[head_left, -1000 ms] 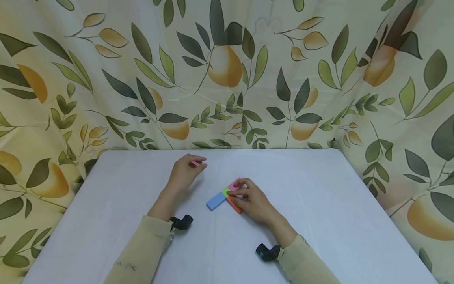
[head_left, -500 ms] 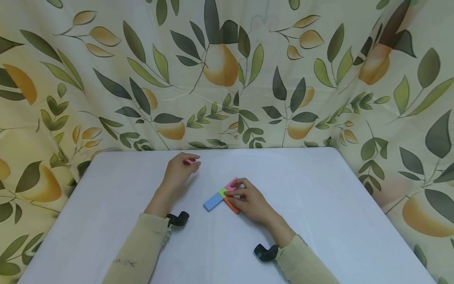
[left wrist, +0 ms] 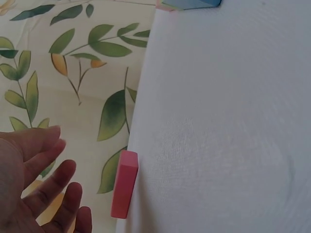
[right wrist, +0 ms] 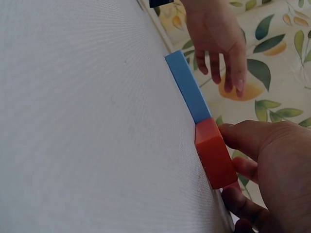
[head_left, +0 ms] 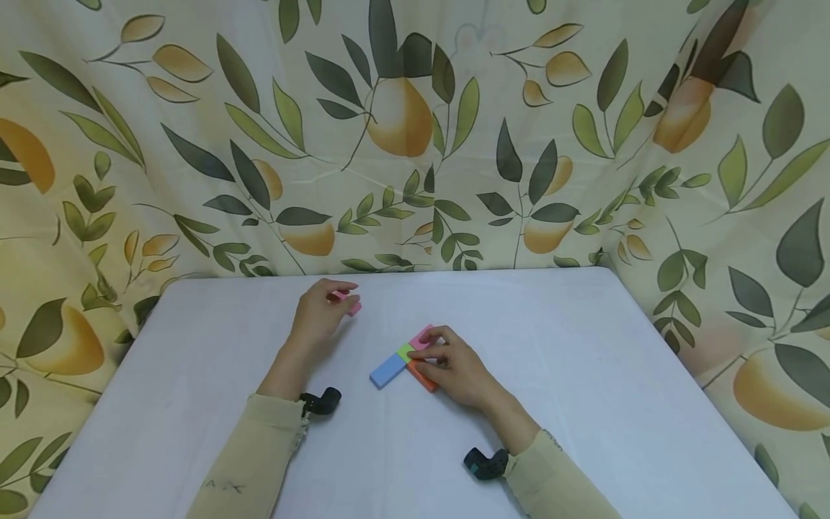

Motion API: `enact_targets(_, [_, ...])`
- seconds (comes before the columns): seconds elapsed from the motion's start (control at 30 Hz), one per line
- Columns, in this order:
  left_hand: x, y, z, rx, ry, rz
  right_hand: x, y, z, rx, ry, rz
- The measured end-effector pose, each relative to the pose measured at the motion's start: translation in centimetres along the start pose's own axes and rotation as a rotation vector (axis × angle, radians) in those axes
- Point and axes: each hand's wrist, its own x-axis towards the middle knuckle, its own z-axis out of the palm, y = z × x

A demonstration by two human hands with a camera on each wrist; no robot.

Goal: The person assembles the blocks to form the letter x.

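Note:
A pink block lies on the white table beside my left hand. The left wrist view shows that hand's fingers loose and apart from the block; from the head view, they partly cover it. My right hand rests on a group of joined flat blocks, fingertips touching the green block, another pink block and the orange block. The blue block extends to the left of the green one. In the right wrist view the thumb is by the orange block, with the blue block beyond it.
A white cloth covers the table. Behind and around it hangs a curtain printed with leaves and fruit. Each wrist wears a black camera, one on the left and one on the right.
My left hand has shifted slightly left, away from the blocks, and more of the pink block shows beside its fingers. The right hand keeps its place on the blocks. The head view has shifted slightly.

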Motion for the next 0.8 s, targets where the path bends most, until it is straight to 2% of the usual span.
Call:
enact_targets(0.5, [0.3, -1.3, 0.6, 0.023, 0.02, 0.007, -0.1, 0.1, 0.0, 0.007, -0.007, -0.007])
enact_targets(0.63, [0.3, -1.6, 0.6, 0.034, 0.009, 0.018, -0.1, 0.0, 0.0, 0.007, -0.008, -0.005])
enact_targets(0.8, [0.5, -2.0, 0.7, 0.048, -0.028, -0.008, -0.1, -0.1, -0.1, 0.006, -0.006, -0.014])
